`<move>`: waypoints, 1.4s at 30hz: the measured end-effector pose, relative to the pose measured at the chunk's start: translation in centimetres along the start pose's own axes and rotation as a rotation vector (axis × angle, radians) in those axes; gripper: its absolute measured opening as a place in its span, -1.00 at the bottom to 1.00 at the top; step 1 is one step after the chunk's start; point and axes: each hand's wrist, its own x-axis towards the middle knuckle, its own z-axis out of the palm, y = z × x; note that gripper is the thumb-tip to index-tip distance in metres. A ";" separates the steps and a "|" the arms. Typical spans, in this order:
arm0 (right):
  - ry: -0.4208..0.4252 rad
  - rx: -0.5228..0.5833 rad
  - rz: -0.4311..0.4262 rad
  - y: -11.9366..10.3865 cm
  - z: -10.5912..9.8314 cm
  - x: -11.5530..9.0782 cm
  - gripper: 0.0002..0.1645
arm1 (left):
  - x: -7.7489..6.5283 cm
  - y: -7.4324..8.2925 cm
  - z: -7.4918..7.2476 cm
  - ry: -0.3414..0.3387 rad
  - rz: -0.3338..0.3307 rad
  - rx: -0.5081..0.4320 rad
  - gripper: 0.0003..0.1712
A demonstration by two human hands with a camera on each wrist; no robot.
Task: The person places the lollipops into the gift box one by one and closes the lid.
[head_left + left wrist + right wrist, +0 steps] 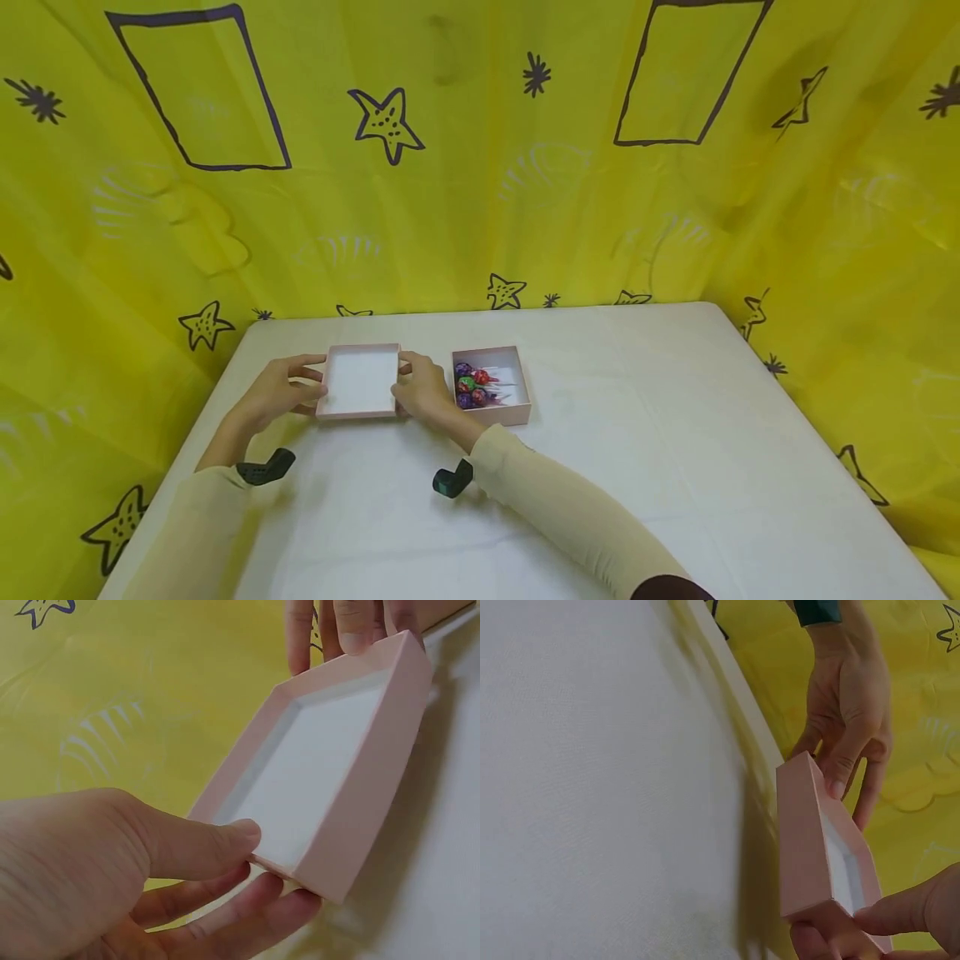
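A shallow pink square box part (362, 382) with a white inside is held by both hands, its hollow side facing up toward the head camera. My left hand (266, 396) grips its left side, thumb over the rim and fingers beneath, as the left wrist view shows. At the opposite side my right hand (426, 390) pinches the wall, its thumb (896, 913) at the rim. A shadow falls on the tabletop beside the piece, which looks lifted off it. Right of my right hand stands a pink box (513, 414) holding several wrapped lollipops (472, 386), heads toward the left.
The table has a white cover (637, 467). Yellow curtains (465, 225) with drawn starfish and shells hang behind it and along both sides. A dark green device (266, 468) sits at the left wrist, another (453, 479) near the right.
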 end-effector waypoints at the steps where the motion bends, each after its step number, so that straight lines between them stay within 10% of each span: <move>1: 0.015 -0.010 -0.012 -0.2 -0.1 0.0 -0.27 | 0.0 0.2 -0.1 0.011 0.016 -0.007 -0.17; 8: 0.103 -0.037 -0.066 -1.2 -0.8 0.1 -0.25 | -0.1 1.1 0.2 0.093 0.095 -0.093 -0.19; 20: 0.147 0.318 -0.100 -1.8 -1.7 0.5 -0.54 | -0.1 2.7 1.4 0.219 0.226 -0.275 -0.49; 42: 0.173 0.435 -0.096 -0.7 -4.0 0.4 -0.59 | -0.4 3.5 2.8 0.186 0.267 -0.419 -0.60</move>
